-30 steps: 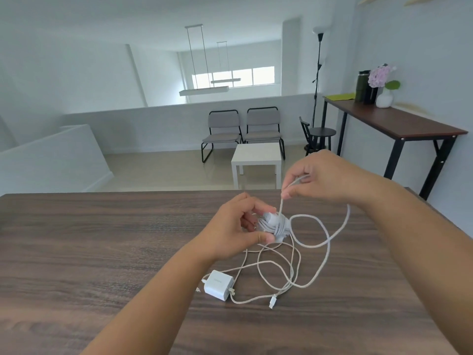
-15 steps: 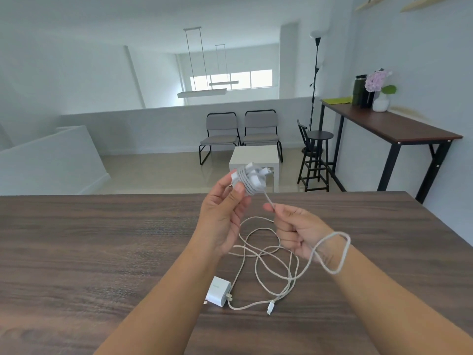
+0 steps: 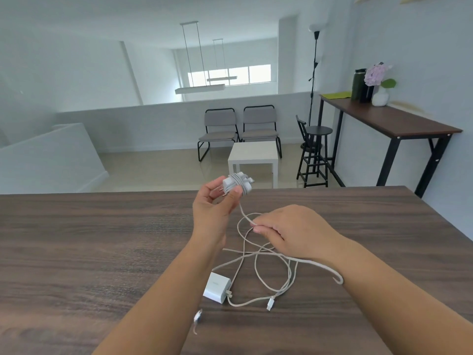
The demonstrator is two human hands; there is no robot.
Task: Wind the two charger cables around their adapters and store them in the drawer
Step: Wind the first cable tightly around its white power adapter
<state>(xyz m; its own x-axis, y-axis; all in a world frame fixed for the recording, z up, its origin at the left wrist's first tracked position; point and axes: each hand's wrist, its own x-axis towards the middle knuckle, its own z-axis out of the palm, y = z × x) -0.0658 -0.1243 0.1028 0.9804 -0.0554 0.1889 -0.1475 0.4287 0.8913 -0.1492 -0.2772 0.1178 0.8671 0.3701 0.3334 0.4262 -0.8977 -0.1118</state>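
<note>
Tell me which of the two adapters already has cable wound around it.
The adapter held up in the left hand, with cable coils around its body. The other adapter lies bare on the table.

Only a faint mark shows on the white adapter [image 3: 217, 288], too blurred to read.

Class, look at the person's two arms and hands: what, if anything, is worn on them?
Nothing shows on either. The left hand and right hand are bare, with no gloves, rings or watch visible. Both forearms are uncovered to the frame edge, with no sleeves in view.
</note>
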